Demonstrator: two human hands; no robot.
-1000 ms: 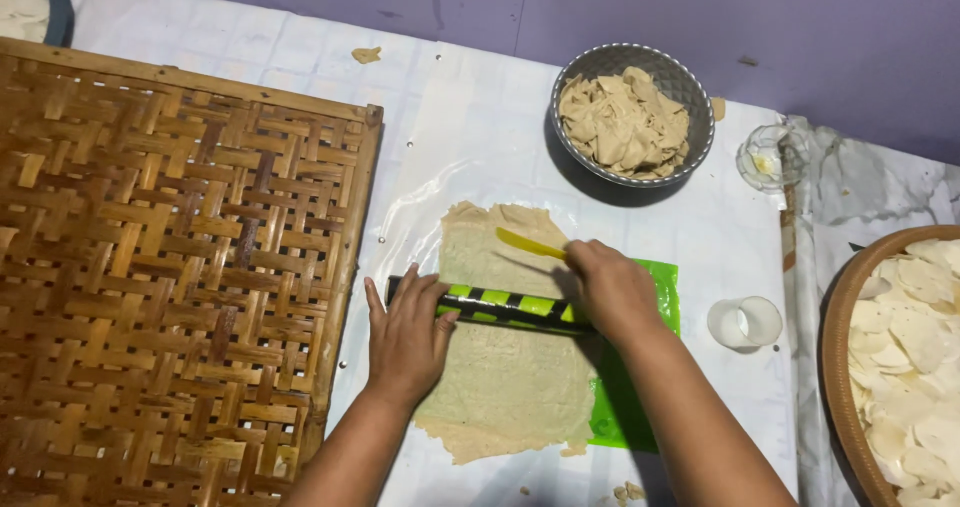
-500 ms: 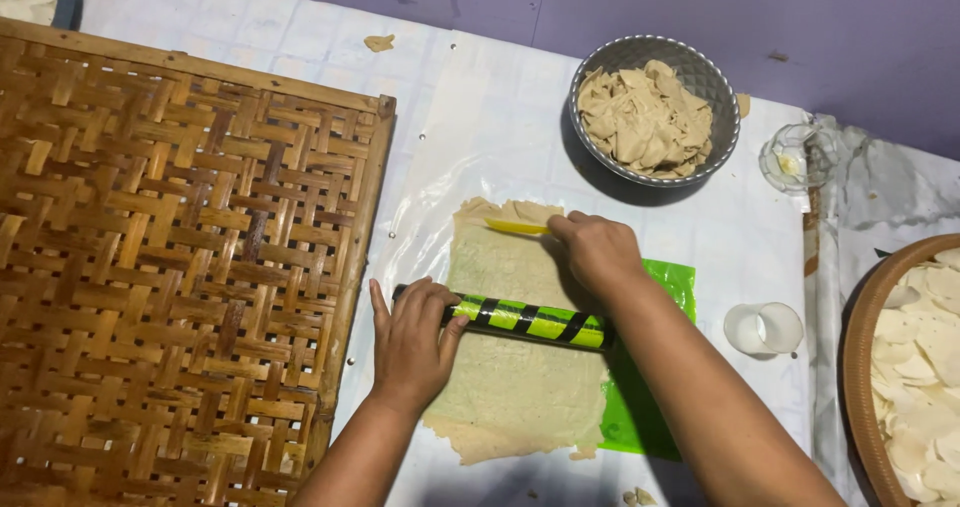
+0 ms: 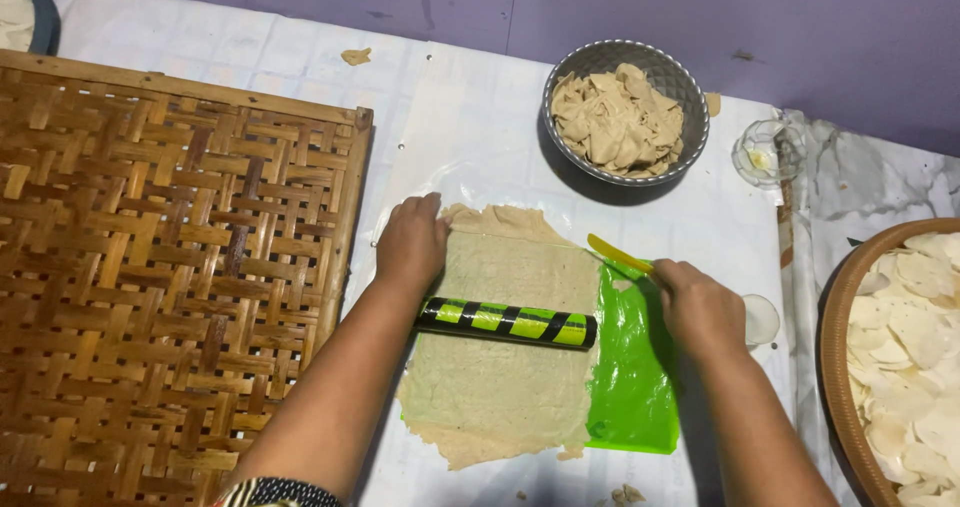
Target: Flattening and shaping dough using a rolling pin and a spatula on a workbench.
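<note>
Fingers (image 3: 425, 210) on dough sheet (image 3: 500, 367), white plastic-covered table (image 3: 480, 107), purple wall (image 3: 700, 7).

Left hand (image 3: 410, 242) moved off the green-and-black striped rolling pin (image 3: 506, 323) to the upper left corner of the flat sheet of beige dough (image 3: 505, 347). Right hand (image 3: 700, 307) with the yellow plastic blade (image 3: 618, 254) shifted from the sheet's top middle to its right edge. Pin lies unheld across the sheet.

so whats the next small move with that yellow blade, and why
Probably draw the yellow blade in the right hand down the dough sheet, trimming its ragged right edge. The left hand already pins the sheet, and the roller rests across it.
</note>
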